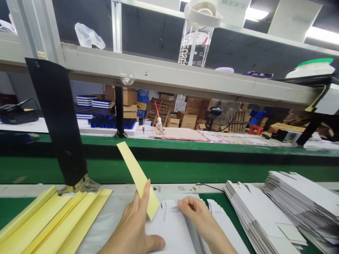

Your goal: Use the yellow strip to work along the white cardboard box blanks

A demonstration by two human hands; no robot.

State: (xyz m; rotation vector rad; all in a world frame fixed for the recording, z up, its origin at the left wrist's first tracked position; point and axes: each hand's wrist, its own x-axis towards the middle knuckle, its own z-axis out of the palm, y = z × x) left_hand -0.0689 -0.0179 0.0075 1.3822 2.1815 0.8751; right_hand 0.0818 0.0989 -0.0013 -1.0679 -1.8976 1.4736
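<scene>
A narrow yellow paper strip (135, 173) slants up and to the left, tucked between the fingers of my left hand (135, 222). The thumb of that hand lies spread across a flat white folded carton (169, 225). My right hand (197, 215) pinches the far right edge of this carton between thumb and curled fingers. Another flat white carton (225, 225) lies just right of my right wrist. To the left, several folded yellow paper sheets (60, 222) rest overlapping on a clear plastic sheet (97, 229).
Two stacks of flat white cartons, a nearer stack (259, 211) and a farther stack (304, 201), stand at the right. A black-wrapped post (57, 120) rises at the left. A shelf beam (169, 76) crosses above, bearing a clear bottle (197, 38). Beyond lies a green conveyor belt (185, 171).
</scene>
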